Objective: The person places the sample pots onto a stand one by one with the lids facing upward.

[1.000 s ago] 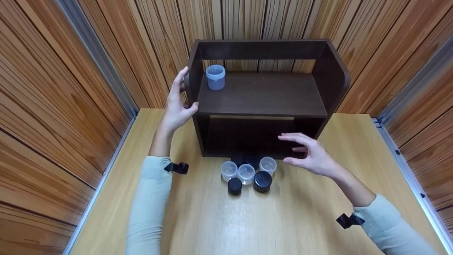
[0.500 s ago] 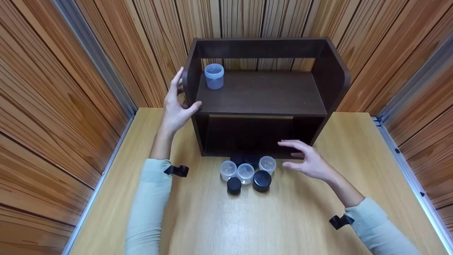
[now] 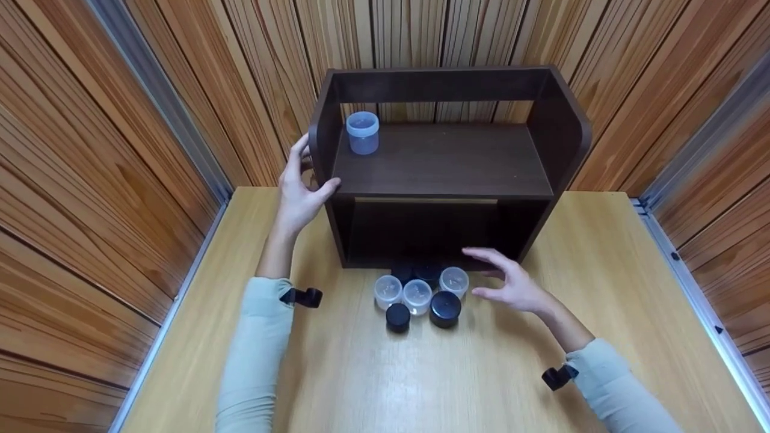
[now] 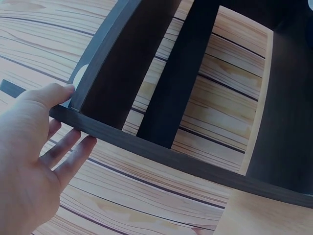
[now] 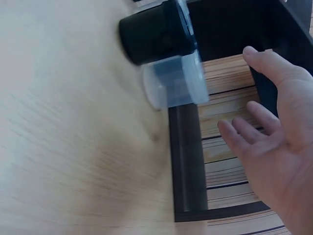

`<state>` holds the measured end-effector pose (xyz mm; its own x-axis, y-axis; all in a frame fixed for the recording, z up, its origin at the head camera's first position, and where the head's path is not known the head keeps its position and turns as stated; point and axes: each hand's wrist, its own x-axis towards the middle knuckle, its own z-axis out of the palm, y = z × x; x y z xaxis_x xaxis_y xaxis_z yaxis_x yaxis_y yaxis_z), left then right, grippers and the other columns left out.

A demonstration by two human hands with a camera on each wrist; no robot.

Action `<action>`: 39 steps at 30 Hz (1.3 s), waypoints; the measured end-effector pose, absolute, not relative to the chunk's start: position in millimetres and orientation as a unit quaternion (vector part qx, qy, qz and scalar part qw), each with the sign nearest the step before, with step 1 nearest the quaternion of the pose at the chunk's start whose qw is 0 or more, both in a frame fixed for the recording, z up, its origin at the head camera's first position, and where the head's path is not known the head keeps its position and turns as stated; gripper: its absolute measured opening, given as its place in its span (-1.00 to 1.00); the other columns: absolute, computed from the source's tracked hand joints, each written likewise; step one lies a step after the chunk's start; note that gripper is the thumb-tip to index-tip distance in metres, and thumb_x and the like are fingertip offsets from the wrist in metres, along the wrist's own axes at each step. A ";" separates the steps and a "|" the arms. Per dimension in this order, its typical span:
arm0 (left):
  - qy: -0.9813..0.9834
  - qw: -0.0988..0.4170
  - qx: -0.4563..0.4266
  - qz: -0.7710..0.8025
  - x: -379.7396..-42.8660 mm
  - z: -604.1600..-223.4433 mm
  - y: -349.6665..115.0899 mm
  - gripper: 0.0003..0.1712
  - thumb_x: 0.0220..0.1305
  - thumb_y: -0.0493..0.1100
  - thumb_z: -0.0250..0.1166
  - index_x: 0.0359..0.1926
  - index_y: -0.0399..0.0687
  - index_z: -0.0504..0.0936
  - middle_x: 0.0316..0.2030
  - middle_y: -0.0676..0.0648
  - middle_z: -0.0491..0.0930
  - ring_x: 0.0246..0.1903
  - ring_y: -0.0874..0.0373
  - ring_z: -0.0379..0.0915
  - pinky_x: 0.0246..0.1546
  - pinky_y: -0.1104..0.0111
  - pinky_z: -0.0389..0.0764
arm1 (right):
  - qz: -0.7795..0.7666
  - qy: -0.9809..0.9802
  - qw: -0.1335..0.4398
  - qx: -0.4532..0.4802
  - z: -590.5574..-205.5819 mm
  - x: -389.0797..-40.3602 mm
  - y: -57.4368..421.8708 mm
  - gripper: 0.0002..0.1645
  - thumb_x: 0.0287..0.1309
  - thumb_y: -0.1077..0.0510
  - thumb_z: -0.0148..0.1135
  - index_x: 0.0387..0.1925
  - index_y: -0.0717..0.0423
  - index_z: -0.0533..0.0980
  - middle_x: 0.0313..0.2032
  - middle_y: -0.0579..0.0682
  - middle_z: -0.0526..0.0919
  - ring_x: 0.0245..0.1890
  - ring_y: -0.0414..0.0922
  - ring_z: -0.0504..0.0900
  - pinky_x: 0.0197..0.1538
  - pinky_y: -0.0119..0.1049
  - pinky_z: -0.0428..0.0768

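Note:
My left hand [image 3: 299, 195] grips the left side panel of a dark brown two-tier shelf [image 3: 445, 159], thumb at the front edge and fingers around the outer face. On its upper board, at the left, stands a translucent jar [image 3: 363, 133]. My right hand [image 3: 510, 287] hovers with spread fingers just right of a clear lidded jar [image 3: 453, 281] and holds nothing. A large black jar [image 3: 445, 310] stands in front of that clear one. In the right wrist view, the clear jar [image 5: 176, 83] and the black jar [image 5: 156, 34] lie beyond the fingertips.
Two more clear jars [image 3: 417, 296] and a small black jar [image 3: 397, 317] stand in the same cluster, with dark jars [image 3: 426, 272] behind them at the shelf's front edge. Wood-patterned walls [image 3: 409, 36] surround the light wooden table [image 3: 373, 385].
My right hand has moved left and toward the front, closer to the clear jar at the right of the cluster. My left hand stays at the shelf's side panel, its fingers slightly lower.

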<state>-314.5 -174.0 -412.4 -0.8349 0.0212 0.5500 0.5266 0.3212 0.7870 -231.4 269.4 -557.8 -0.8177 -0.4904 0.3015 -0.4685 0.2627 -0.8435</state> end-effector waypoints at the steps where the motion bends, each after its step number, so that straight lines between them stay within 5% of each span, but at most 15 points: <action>1: -0.781 0.224 -0.172 -0.557 -313.9 -413.3 -174.2 0.01 0.30 -0.38 0.55 0.69 -0.16 0.30 0.42 -0.30 0.56 0.27 -0.17 0.60 -0.11 0.52 0.74 | -0.528 0.793 0.013 -0.304 -560.4 -232.1 269.3 -0.08 0.20 0.48 0.56 0.58 0.32 0.45 0.54 0.44 0.48 0.51 -0.53 0.44 0.44 -0.35 0.64; 4: -0.788 0.216 -0.162 -0.553 -313.6 -416.1 -174.8 -0.02 0.32 -0.38 0.53 0.68 -0.14 0.31 0.43 -0.30 0.56 0.28 -0.21 0.62 -0.23 0.54 0.75 | -0.536 0.789 0.021 -0.301 -567.3 -234.5 269.4 -0.06 0.18 0.54 0.54 0.58 0.34 0.43 0.54 0.45 0.48 0.50 -0.50 0.48 0.44 -0.30 0.65; 12: -0.786 0.209 -0.143 -0.564 -315.5 -423.1 -177.5 -0.07 0.35 -0.36 0.52 0.66 -0.08 0.34 0.43 -0.27 0.57 0.29 -0.19 0.59 -0.17 0.52 0.73 | -0.549 0.786 0.036 -0.282 -584.9 -243.2 270.3 -0.07 0.23 0.43 0.58 0.59 0.35 0.42 0.55 0.51 0.45 0.51 -0.30 0.56 0.53 -0.19 0.61; 20: -0.763 0.221 -0.155 -0.587 -321.8 -430.8 -177.1 -0.11 0.31 -0.37 0.51 0.61 -0.19 0.38 0.39 -0.33 0.58 0.28 -0.22 0.59 0.04 0.41 0.63 | -0.569 0.775 0.070 -0.266 -595.6 -250.8 267.8 -0.06 0.24 0.42 0.58 0.60 0.34 0.40 0.53 0.48 0.50 0.50 0.29 0.58 0.50 -0.13 0.65; 28: -0.765 0.214 -0.158 -0.587 -322.0 -432.5 -175.8 -0.12 0.35 -0.36 0.49 0.63 -0.16 0.36 0.42 -0.32 0.55 0.32 -0.18 0.57 0.22 0.24 0.58 | -0.583 0.760 0.098 -0.269 -605.5 -254.9 260.8 -0.11 0.26 0.40 0.58 0.56 0.40 0.41 0.51 0.51 0.50 0.35 -0.36 0.64 0.39 -0.49 0.62; 39: -0.772 0.213 -0.149 -0.580 -320.3 -430.6 -175.8 -0.13 0.36 -0.35 0.49 0.63 -0.13 0.36 0.40 -0.30 0.57 0.33 -0.19 0.56 0.20 0.25 0.57 | -0.586 0.744 0.091 -0.307 -615.0 -256.4 253.6 -0.36 0.21 0.48 0.55 0.31 0.48 0.58 0.29 0.60 0.63 0.26 -0.44 0.69 0.38 -0.56 0.59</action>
